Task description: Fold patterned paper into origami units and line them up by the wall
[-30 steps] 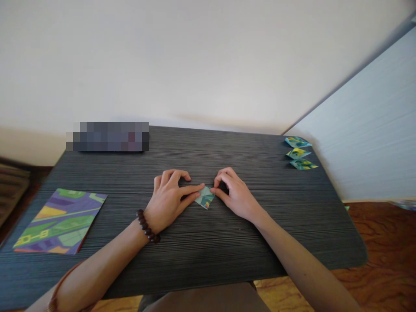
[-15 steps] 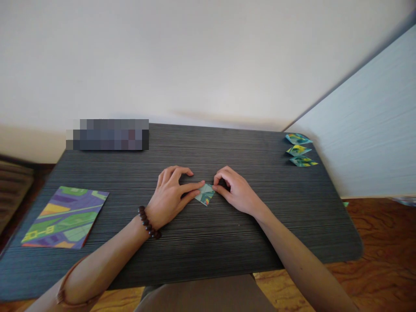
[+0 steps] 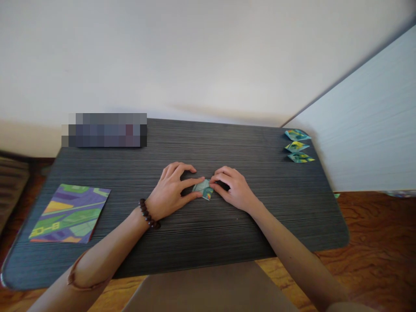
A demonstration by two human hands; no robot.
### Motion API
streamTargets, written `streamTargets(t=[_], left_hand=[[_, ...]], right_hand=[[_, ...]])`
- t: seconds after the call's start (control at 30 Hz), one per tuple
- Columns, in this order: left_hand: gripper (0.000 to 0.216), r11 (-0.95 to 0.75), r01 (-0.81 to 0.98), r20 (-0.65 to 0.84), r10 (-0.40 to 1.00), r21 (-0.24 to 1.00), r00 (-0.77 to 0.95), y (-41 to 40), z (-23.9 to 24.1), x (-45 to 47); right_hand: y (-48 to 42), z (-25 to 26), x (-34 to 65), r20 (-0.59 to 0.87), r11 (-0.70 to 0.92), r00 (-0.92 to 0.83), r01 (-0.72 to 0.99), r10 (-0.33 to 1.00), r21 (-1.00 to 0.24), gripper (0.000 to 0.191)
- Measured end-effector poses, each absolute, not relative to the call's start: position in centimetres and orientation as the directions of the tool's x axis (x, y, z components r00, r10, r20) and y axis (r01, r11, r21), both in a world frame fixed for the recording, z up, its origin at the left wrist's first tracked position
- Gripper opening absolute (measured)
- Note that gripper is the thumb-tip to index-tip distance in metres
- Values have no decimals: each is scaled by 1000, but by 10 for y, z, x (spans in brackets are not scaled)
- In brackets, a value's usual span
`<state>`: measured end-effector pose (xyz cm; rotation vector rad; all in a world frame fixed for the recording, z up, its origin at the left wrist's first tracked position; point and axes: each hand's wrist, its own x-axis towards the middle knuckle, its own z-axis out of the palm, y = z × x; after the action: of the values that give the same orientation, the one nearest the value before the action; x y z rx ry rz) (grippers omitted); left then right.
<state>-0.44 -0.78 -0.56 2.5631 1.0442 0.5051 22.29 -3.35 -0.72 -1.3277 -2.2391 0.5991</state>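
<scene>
A small folded piece of teal patterned paper [image 3: 203,190] lies near the middle of the dark striped table [image 3: 201,234]. My left hand [image 3: 172,190], with a bead bracelet on the wrist, rests on the table and pins the paper's left side with index finger and thumb. My right hand [image 3: 232,188] has curled fingers, and its fingertips pinch the paper's right edge. Both hands touch the paper, and the fingers hide part of it.
A stack of purple, green and yellow patterned sheets [image 3: 69,213] lies at the table's left. Three small folded paper shapes [image 3: 297,146] sit in a row at the far right corner. A blurred dark object [image 3: 104,130] lies along the back edge. A pale panel [image 3: 367,125] stands on the right.
My right fingertips have moved in over the paper's right corner, folding it leftward, so the paper looks smaller. My left hand has stayed pressed on it. The view has shifted slightly.
</scene>
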Motion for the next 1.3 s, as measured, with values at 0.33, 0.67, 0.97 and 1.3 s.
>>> streamTargets(t=[0.33,0.67,0.97,1.3], left_hand=[[29,-687,592,195,706,421,681,-6,-5,-5],[28,-701,588,240,701,405,671,-5,-8,-4],[29,-715,558,203,674,422,710,-5,-6,-5],[27,-713,583,170,678,390,715,-5,-5,-5]], right_hand=[[-33,-11,222,215,468,-425,689,879,-553,16],[-34,-12,215,203,419,-370,733,907,-536,16],[-35,-8,218,201,430,-387,714,900,-552,7],[-32,-11,220,181,454,-429,704,885,-546,17]])
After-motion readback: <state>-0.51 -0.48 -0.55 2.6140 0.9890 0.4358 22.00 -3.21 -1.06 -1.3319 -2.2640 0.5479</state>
